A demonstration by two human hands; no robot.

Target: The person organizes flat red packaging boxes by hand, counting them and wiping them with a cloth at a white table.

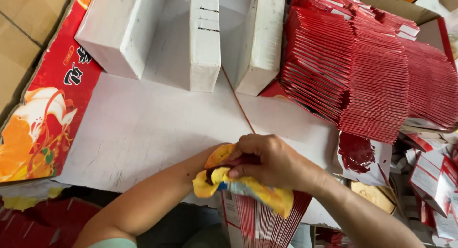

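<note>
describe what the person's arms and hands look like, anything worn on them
Both forearms are bare, and the right hand shows no glove, ring or watch. The left hand is mostly hidden, so nothing can be told of it. A pale green sleeve edge shows at the left upper arm.

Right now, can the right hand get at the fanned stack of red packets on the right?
Probably yes, but not freely. The right hand is pressed on a yellow cloth over a bundle of red packets, so it is busy. The white tabletop between it and the fanned stack shows no obstacle.
</note>
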